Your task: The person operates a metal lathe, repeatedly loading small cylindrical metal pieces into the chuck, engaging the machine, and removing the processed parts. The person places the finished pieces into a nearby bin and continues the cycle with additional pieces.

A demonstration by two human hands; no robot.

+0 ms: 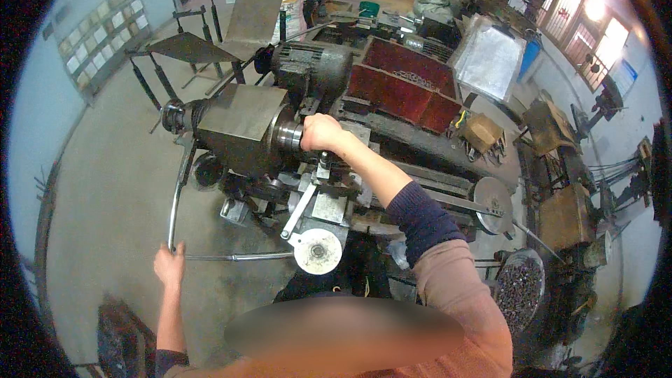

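My left hand (169,264) is closed round the lower end of a long steel lever (180,189), which runs up to the left end of the lathe headstock (241,129). My right hand (322,133) is closed at the open face of the round metal spindle nose (288,136). Whatever its fingers hold there is hidden. Below that hand sit the tool slide (329,208) and a flat metal arm (301,210). A round pale disc (318,251) lies nearer me, with a thin rod (238,257) reaching left toward my left hand.
Behind the headstock stands a dark motor (311,70). A reddish-brown tray (406,84) holds small metal parts. At right are a round grey disc (493,205), a small box (483,131) and a bucket of small dark pieces (519,290). Metal-framed stands (189,49) are at back left.
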